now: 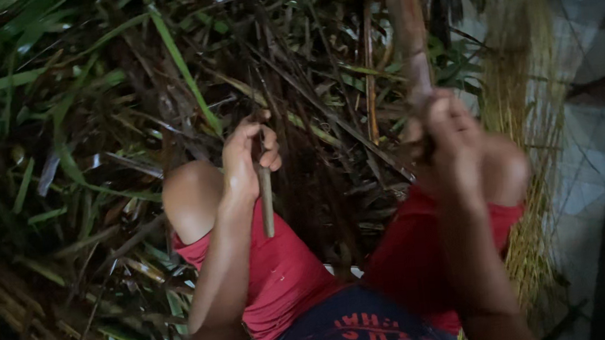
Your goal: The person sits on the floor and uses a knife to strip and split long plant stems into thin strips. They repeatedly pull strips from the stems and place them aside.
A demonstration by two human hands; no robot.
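While curled, fingers (266,150) around stick (267,206)

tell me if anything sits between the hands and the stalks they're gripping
Nothing visible does. The left hand is already closed around a thin stick, and the right hand is wrapped around the thick brown stalk. Loose leaves and stalks lie beyond and beside them, not in between.

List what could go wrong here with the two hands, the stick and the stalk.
The left hand grips a thin stick right above the bare knee; a slip could jab the leg. The right hand clutches a thick stalk and is blurred, so the grip may be unsteady. The light is dim and dry leaves crowd around, which could hide sharp edges.
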